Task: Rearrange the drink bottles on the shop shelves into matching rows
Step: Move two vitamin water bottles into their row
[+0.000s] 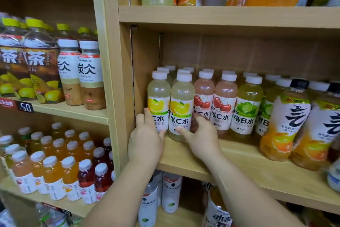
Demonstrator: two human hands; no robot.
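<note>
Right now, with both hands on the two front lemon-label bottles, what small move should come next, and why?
Probably nudge the right-hand pale yellow lemon-label bottle back a little. It seems to stand slightly forward of its lemon-label twin and the pink cherry-label bottles beside it. The left hand cups the twin; the right hand has fingers at the forward bottle's base, so that push looks easy.

The single head-worn camera is looking forward and slightly down, sitting close to the middle wooden shelf (230,155). Above that shelf, bottle bottoms are crowding the top edge; left of it, a neighbouring shelving bay is curving away under the wide lens; below it, both forearms are entering the frame.
</note>
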